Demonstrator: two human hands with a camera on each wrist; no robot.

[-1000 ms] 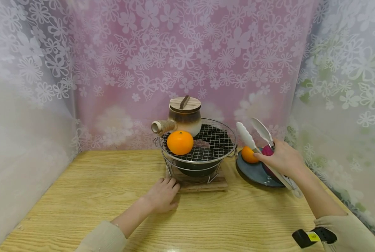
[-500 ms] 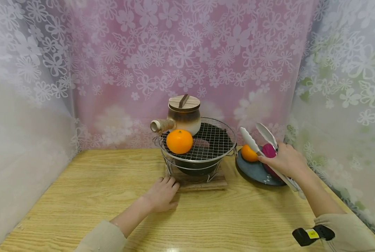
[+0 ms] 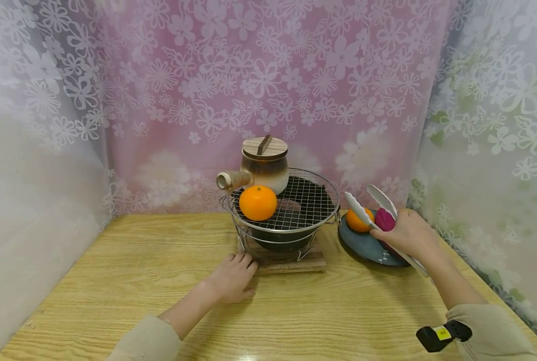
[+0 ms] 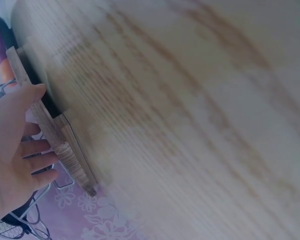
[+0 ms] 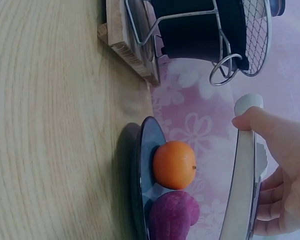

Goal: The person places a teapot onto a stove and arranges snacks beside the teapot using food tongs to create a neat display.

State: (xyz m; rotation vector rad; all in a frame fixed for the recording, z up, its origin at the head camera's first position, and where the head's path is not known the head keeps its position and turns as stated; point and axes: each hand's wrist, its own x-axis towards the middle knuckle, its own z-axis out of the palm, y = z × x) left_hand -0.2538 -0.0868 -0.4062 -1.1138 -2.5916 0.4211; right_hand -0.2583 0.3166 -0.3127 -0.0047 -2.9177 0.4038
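Note:
My right hand [image 3: 413, 233] grips a pair of metal tongs [image 3: 359, 208], thumb on one arm and fingers on the other. The tongs' scalloped tips are spread, with nothing between them, above a dark blue plate [image 3: 363, 248]. On that plate sit an orange [image 5: 174, 165] and a purple sweet potato [image 5: 170, 217], with a second rounded purple piece partly hidden behind it. My left hand [image 3: 232, 277] rests at the front left corner of a wooden board [image 3: 291, 266], its fingers extended and loose along the board's edge.
A round wire grill [image 3: 311, 198] over a black bowl-shaped burner [image 3: 279, 241] stands on the board. It bears a larger orange [image 3: 258, 203] and a lidded clay pot [image 3: 275, 175] whose side handle points left. Floral curtains [image 3: 268, 90] enclose the table's back and sides.
The right hand has shifted slightly right, and the tongs' tips have sunk lower toward the orange on the plate. The left hand stays at the board.

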